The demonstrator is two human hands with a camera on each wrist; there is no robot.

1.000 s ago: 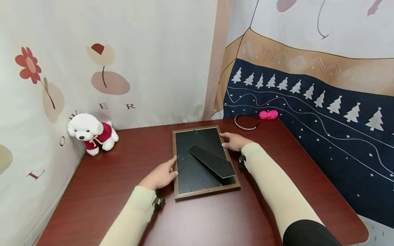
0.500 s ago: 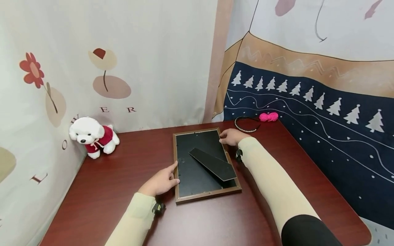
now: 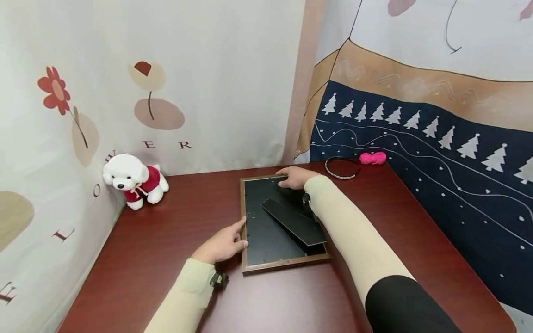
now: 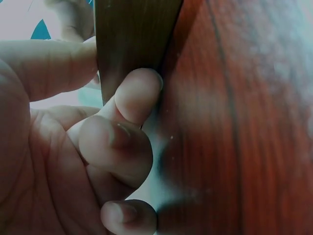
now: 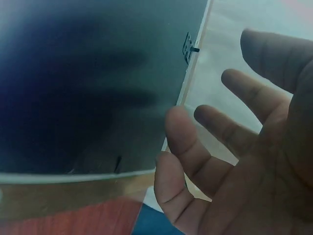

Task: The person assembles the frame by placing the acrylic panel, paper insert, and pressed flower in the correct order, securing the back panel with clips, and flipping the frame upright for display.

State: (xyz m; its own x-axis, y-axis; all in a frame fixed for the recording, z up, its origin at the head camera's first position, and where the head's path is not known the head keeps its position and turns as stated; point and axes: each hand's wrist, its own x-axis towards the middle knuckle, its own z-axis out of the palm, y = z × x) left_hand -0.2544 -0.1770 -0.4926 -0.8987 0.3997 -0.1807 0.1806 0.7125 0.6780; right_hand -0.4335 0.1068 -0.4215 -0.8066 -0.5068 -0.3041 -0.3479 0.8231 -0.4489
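A wooden picture frame (image 3: 286,265) lies face down on the table, its black backing board (image 3: 266,245) uppermost. The black easel leg (image 3: 293,223) juts up at a slant from that board. At the frame's left side, my left hand (image 3: 220,241) holds the edge, thumb against the rim and the other fingers curled low beside the wood in the left wrist view. My right hand (image 3: 294,177) hovers over the far edge near the right corner. In the right wrist view its fingers (image 5: 181,132) are spread and loosely bent beside a small metal hanger (image 5: 188,49) on the backing.
A white plush dog (image 3: 135,179) in a red top sits at the table's back left. At the back right are a headband (image 3: 341,176) and a bright pink bundle (image 3: 372,158). Printed curtains hang behind the reddish-brown table (image 3: 179,199).
My right hand has left the frame's right edge and moved left and back to its far edge. The left hand stays at the left edge, and the frame has hardly moved.
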